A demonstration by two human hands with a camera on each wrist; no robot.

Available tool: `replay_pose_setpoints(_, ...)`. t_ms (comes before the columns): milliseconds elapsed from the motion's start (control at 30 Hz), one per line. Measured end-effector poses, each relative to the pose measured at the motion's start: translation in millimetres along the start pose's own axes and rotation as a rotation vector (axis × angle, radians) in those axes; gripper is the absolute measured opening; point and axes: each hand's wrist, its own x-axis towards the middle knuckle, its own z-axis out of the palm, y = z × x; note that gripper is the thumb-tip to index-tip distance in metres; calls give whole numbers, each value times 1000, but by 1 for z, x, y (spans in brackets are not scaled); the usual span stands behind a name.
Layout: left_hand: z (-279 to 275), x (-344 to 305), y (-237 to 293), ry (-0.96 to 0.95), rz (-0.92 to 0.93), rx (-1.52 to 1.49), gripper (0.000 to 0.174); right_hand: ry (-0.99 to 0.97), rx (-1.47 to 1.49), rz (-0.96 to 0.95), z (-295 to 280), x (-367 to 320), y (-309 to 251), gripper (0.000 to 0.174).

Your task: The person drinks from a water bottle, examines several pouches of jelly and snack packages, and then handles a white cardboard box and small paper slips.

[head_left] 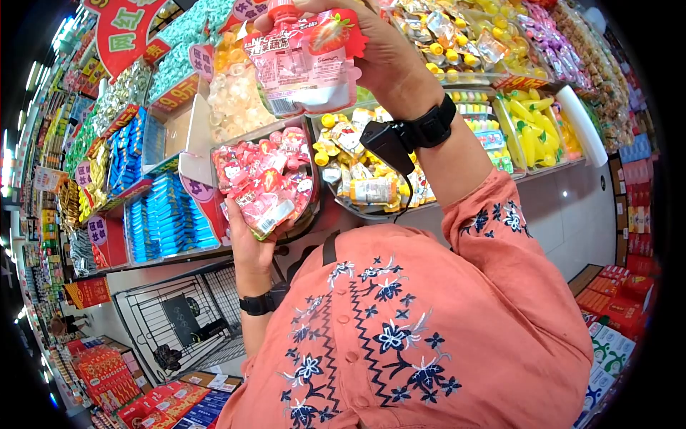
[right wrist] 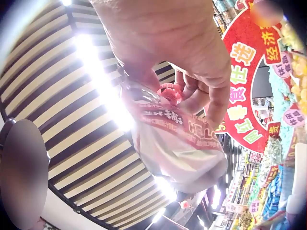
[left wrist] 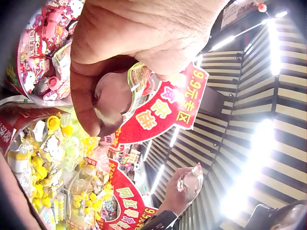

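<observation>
My right hand (head_left: 396, 61) grips a pink strawberry pouch (head_left: 304, 68) with a red screw cap, raised high over the bins. In the right wrist view, the fingers curl near the cap (right wrist: 170, 92) while the pouch's clear-and-white lower part hangs below. Lower down, my left hand (head_left: 251, 236) holds a second pink strawberry pouch (head_left: 268, 214), its barcode label facing up. That pouch overlaps a bin of similar pink pouches (head_left: 282, 146) in the head view. Seen from the left wrist, thumb and fingers wrap round the pouch's bulging bottom (left wrist: 115, 93).
Yellow-capped pouches (head_left: 375, 189) fill the adjoining bin, and blue packets (head_left: 171, 222) sit to the left. A wire shopping cart (head_left: 171, 314) stands below left. Red stacked boxes (head_left: 107, 372) line the floor, and red price signs (head_left: 125, 36) rise behind the bins.
</observation>
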Motion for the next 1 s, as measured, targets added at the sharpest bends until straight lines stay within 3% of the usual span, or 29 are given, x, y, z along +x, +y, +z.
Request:
replay_pose_setpoints(433,0,2,-2,0,-6,-11,64,-21,13,-19,9,-9,-7,36)
replay_pose_setpoints(533,2,1,-1,4,-5,-19,64,-144,52,129,8,-13,-16,37)
replay_pose_setpoints(833,0,2,-3,5,-8,-86,61,-151,48,47,7,-10,-11,37)
replay_pose_setpoints(1000,0,1,-3,-3,-17,-83,61,-123,26,91,9,-14,-15,36)
